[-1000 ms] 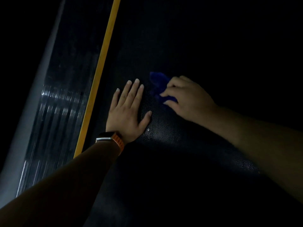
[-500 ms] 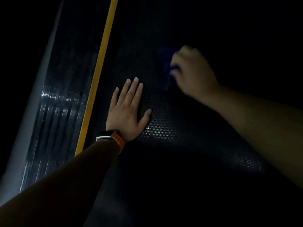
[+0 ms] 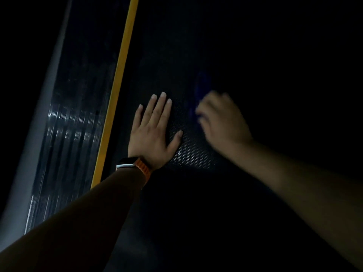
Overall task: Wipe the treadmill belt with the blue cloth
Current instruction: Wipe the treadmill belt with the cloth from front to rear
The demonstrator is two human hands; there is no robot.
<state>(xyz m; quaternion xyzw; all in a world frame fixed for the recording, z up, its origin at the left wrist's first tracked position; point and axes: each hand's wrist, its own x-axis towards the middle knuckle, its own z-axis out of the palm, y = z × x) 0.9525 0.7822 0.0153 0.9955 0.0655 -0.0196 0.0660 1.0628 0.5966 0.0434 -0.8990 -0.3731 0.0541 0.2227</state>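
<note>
Blue cloth (image 3: 202,85) is only a faint smear on the far belt (image 3: 192,156), just beyond my right hand (image 3: 222,122), whose fingers look curled on it through the blur. Left hand (image 3: 155,132) lies flat, fingers straight, near the yellow stripe (image 3: 121,75). I'd press evenly in long, overlapping strokes. The belt's right side is lost in darkness.

Your view is very dim, and most of it falls to black, above all on the right side and in the corners. A weak pool of light picks out the dotted texture of the treadmill belt (image 3: 194,154) beside your left hand (image 3: 153,134), which is sharp. Motion blur smears your right hand (image 3: 222,120), and the blue cloth (image 3: 202,85) is only a faint streak. Streaky glints run along the side rail (image 3: 68,134).
</note>
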